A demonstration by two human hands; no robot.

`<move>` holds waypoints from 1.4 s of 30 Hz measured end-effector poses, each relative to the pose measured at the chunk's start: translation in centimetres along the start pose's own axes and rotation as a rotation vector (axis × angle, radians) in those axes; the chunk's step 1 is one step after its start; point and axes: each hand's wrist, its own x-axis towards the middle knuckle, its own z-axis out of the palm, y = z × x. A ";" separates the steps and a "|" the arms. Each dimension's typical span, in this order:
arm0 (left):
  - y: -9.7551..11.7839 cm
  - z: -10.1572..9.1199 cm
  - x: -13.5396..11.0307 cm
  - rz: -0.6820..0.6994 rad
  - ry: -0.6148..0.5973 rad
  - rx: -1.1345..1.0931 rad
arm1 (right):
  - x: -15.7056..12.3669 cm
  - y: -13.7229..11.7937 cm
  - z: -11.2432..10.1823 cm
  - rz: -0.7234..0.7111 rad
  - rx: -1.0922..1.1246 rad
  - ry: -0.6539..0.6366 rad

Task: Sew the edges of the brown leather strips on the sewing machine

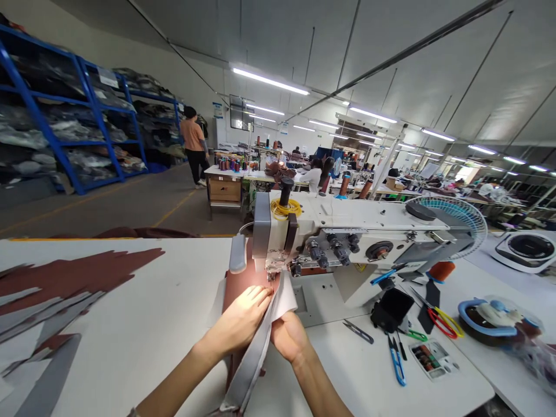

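Your left hand (pixel 238 319) flat on brown leather panel (pixel 243 292), fingers extended and together, pressing down, no grip. Your right hand (pixel 287 337) against pale grey strip (pixel 257 362) folded along panel edge, partly open, fingers hidden behind strip; cannot tell if pinching. Panel and strip run between hands, far end under presser foot (pixel 272 271) of sewing machine (pixel 347 217). Blue-handled thread snips (pixel 397 360) on counter (pixel 347 362) to your right; brown leather cutouts (pixel 65 278) well left.
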 end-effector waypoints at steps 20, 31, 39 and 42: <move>0.9 -2.6 0.3 0.087 -0.048 0.095 | -1.1 -0.6 0.7 0.111 0.104 0.102; 0.6 -3.3 0.2 0.099 -0.093 -0.043 | -0.6 -0.1 0.5 0.079 0.151 0.138; -0.1 -3.3 0.3 0.109 -0.105 -0.073 | -0.1 0.5 0.1 0.083 0.197 0.190; -0.3 -3.1 0.4 0.123 -0.097 -0.054 | -0.1 0.5 0.3 0.068 0.176 0.177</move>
